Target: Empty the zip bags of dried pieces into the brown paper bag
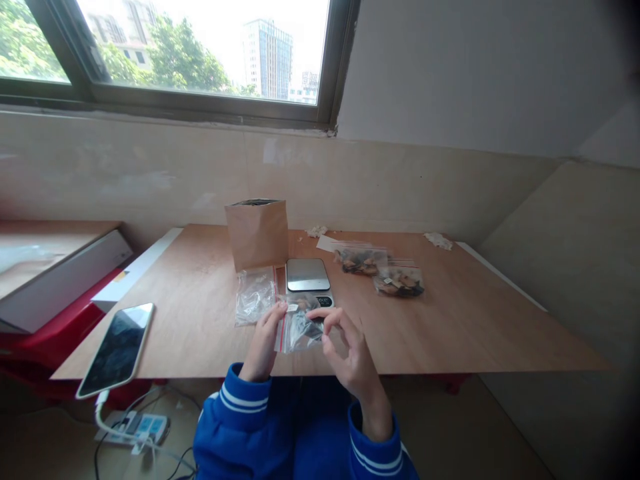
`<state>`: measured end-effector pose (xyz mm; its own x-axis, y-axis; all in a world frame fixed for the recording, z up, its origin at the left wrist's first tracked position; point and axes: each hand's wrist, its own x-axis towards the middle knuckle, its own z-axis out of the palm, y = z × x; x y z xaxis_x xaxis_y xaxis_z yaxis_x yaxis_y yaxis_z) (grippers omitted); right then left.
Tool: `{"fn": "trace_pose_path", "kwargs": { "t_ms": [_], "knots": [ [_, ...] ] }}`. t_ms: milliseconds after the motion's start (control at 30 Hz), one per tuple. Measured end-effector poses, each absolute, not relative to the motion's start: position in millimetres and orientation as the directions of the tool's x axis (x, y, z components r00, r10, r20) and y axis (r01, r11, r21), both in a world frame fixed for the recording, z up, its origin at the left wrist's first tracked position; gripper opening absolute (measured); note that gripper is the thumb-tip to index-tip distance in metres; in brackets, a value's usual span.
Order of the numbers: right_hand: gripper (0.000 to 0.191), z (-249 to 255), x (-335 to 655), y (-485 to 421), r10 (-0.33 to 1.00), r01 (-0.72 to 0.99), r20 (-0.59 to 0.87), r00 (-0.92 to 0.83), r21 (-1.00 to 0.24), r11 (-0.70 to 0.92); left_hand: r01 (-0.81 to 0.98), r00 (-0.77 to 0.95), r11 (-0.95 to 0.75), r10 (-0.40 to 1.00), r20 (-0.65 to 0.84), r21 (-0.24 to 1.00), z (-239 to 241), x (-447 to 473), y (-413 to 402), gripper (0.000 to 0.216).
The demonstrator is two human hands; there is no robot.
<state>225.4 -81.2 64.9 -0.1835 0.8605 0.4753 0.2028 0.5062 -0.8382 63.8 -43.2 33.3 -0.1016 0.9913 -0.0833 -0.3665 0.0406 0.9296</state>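
Both my hands hold a small clear zip bag (298,328) with a red seal strip, just above the near edge of the wooden table (450,333). My left hand (263,343) pinches the bag's left top corner. My right hand (346,350) pinches its right side with thumb and forefinger, the other fingers curled. The bag holds a few dark pieces. Right behind it sits a small digital scale (308,277) with a bare steel plate. An empty clear bag (254,295) lies flat left of the scale. A brown paper bag (257,233) stands upright behind it.
Two filled zip bags (361,260) (399,281) lie right of the scale. A phone (117,348) on a charging cable overhangs the table's left corner, with a power strip (135,427) on the floor below. Paper scraps (438,240) lie near the wall. A white box (65,277) sits at left.
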Motion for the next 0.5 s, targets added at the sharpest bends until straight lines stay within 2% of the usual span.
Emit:
{"fn": "trace_pose_path", "kwargs": {
  "t_ms": [133, 267, 500],
  "knots": [
    [0.014, 65, 222, -79, 0.899, 0.339, 0.417, -0.131, -0.833, 0.436, -0.223, -0.207, -0.124, 0.975, 0.077, 0.967, 33, 67, -47, 0.031],
    [0.023, 59, 207, -73, 0.932, 0.359, 0.347, -0.109, -0.860, 0.362, 0.001, -0.095, -0.275, 0.957, 0.274, 0.961, 32, 70, -52, 0.031],
    [0.021, 55, 189, -70, 0.948, 0.244, 0.304, -0.092, -0.917, 0.317, 0.013, -0.072, -0.317, 0.946, 0.317, 0.948, 28, 72, -54, 0.035]
  ]
}}
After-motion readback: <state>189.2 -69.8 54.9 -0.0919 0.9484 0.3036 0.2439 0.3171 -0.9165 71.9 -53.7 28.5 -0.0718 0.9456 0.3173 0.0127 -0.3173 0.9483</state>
